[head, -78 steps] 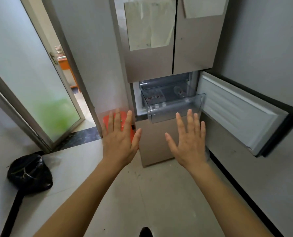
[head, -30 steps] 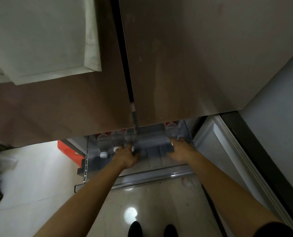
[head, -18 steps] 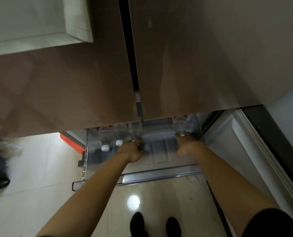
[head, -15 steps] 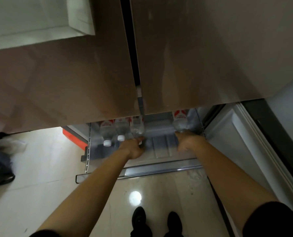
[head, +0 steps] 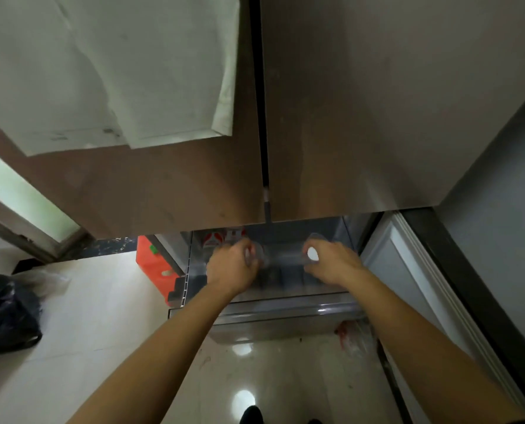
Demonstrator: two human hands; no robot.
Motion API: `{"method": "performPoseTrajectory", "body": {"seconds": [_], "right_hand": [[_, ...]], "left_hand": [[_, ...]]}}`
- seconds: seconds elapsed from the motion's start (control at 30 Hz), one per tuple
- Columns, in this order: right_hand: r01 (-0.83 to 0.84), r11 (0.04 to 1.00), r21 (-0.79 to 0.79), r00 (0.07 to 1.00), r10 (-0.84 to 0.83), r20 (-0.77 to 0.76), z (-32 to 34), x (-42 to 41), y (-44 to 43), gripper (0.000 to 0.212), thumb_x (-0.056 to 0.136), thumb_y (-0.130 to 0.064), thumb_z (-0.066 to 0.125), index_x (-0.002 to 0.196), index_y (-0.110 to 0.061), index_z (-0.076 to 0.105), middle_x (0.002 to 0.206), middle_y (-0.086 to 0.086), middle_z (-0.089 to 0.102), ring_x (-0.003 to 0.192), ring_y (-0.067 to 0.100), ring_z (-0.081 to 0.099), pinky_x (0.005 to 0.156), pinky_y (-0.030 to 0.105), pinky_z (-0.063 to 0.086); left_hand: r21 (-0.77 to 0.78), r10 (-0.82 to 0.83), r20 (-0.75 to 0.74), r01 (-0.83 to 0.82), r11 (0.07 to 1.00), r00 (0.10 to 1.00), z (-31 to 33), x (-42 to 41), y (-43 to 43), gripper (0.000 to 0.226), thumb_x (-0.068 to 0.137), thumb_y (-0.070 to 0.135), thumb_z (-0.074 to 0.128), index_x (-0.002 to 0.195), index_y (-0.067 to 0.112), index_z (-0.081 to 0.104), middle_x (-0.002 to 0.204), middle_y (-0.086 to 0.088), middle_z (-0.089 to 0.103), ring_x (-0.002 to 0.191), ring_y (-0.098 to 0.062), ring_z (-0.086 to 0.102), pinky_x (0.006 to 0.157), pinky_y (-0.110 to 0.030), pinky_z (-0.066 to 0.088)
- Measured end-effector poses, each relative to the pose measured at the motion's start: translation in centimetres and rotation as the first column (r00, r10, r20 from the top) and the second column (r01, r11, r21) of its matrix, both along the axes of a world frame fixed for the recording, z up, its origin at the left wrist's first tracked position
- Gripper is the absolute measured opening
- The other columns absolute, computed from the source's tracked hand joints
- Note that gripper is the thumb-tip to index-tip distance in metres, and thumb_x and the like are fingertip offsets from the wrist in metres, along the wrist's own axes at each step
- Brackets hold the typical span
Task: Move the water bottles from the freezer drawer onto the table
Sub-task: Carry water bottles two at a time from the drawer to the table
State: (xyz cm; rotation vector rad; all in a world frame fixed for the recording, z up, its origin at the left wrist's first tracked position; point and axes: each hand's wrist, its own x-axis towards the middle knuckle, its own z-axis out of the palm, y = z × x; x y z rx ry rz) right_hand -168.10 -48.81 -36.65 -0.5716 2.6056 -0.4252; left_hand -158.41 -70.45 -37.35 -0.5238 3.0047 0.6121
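The freezer drawer (head: pixel 264 312) is pulled out below the closed upper fridge doors. Both my hands are inside it. My left hand (head: pixel 232 266) grips a clear water bottle (head: pixel 256 255) near its neck. My right hand (head: pixel 331 263) grips another clear bottle (head: pixel 312 254) whose white cap shows by the thumb. More bottles with red-and-white labels (head: pixel 213 240) lie at the drawer's back left, partly hidden by the door edge and my left hand.
The open lower fridge door (head: pixel 414 286) stands to the right of the drawer. An orange-red box (head: pixel 154 264) sits on the floor left of the drawer, and a black bag (head: pixel 7 316) lies at far left. My shoes (head: pixel 252 416) are below on the glossy floor.
I walked up to the fridge and put both hands into the drawer. In the last half second each hand closed round a bottle and lifted it slightly off the drawer bottom.
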Motion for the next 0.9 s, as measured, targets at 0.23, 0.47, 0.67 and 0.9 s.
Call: {"method": "performPoseTrajectory", "body": {"seconds": [0.23,0.47,0.67,0.9], "right_hand": [[0.170,0.968,-0.187,0.984,-0.155,0.091,1.5,0.8,1.5,0.025,0.088,-0.048,0.065,0.108,-0.034,0.058,0.106,-0.001,0.067,0.097,0.024,0.064,0.083,0.037,0.054],[0.376,0.876,-0.302,0.921,-0.388,0.021,-2.1,4.0,1.9,0.065,0.075,-0.051,0.079,0.131,-0.028,0.053,0.119,0.004,0.067,0.107,0.026,0.063,0.082,0.033,0.051],[0.383,0.888,-0.256,0.904,-0.417,-0.096,-5.7,6.1,0.9,0.094,0.073,-0.055,0.079,0.145,-0.027,0.026,0.142,0.012,0.037,0.125,0.032,0.048,0.101,0.044,0.047],[0.402,0.801,-0.444,0.894,-0.449,0.000,-5.6,6.5,1.2,0.083,0.078,-0.044,0.079,0.135,-0.035,0.020,0.131,0.007,0.060,0.109,0.032,0.063,0.084,0.038,0.052]], "left_hand": [[-0.003,-0.108,-0.014,0.108,0.994,0.994,0.2,1.4,0.6,0.038,0.088,0.045,0.065,0.117,0.023,0.056,0.118,-0.006,0.058,0.113,-0.027,0.052,0.084,-0.037,0.048],[0.373,0.125,0.033,-0.128,0.919,0.992,-3.2,4.0,2.3,0.071,0.073,0.070,0.068,0.131,0.034,0.051,0.126,-0.002,0.045,0.119,-0.024,0.049,0.096,-0.038,0.046],[0.230,0.056,0.092,-0.076,0.970,0.994,-4.3,4.1,3.2,0.079,0.067,0.084,0.060,0.126,0.034,0.044,0.127,0.007,0.060,0.112,-0.017,0.060,0.088,-0.035,0.050],[0.323,0.201,-0.060,-0.171,0.931,0.978,-4.2,4.6,3.5,0.074,0.078,0.073,0.059,0.131,0.024,0.042,0.119,0.000,0.066,0.105,-0.021,0.065,0.082,-0.031,0.051]]}}
